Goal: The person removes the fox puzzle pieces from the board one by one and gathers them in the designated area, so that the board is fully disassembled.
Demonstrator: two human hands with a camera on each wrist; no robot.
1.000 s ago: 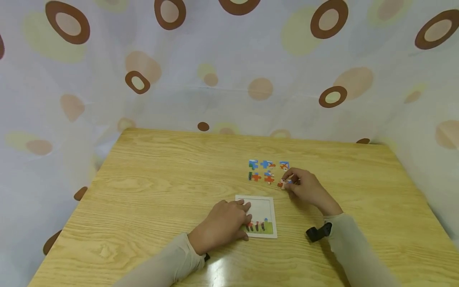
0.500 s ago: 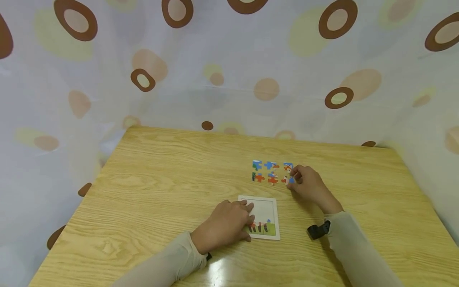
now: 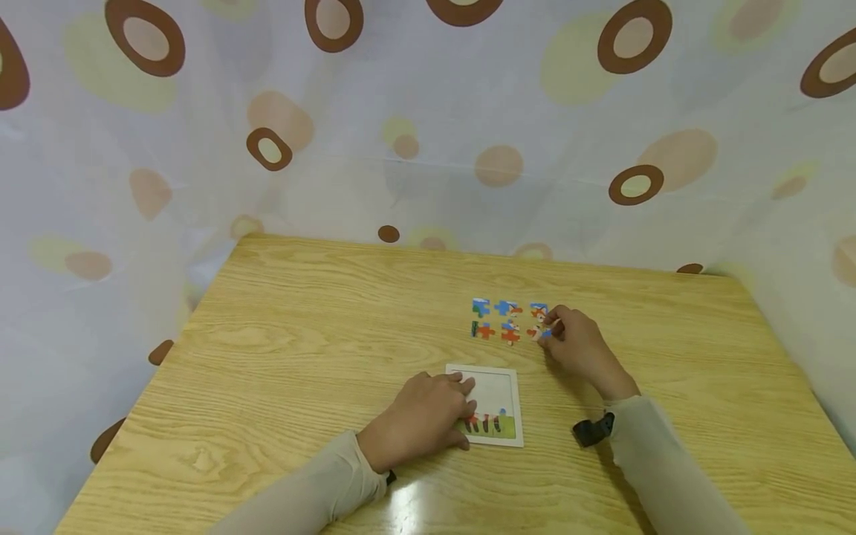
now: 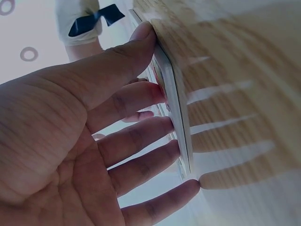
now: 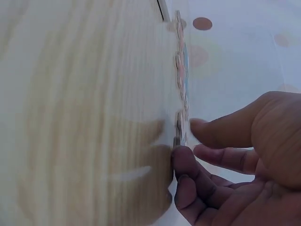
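My left hand (image 3: 421,416) lies with spread fingers across the left side of a white-rimmed square puzzle tray (image 3: 491,384). In the left wrist view its fingertips rest on the tray and the little finger touches the table. Joined pieces with striped legs on green grass (image 3: 500,426) fill the tray's lower part. Beyond it, my right hand (image 3: 583,349) pinches the right end of a red, white and blue puzzle piece (image 3: 537,334) lying at the lower right of the loose group. Thumb (image 5: 211,132) and curled fingers (image 5: 186,162) close around that end in the right wrist view.
Several loose pieces lie in two rows: a blue-green piece (image 3: 481,307) at the upper left, a fox-face piece (image 3: 539,310) at the upper right, a red-orange piece (image 3: 510,334) mid-lower. The wooden table (image 3: 321,319) meets a dotted curtain (image 3: 428,186) behind.
My right hand has moved the lower right piece slightly away from me, turning it into line with its row. The left hand stays on the tray. The head view has shifted slightly.
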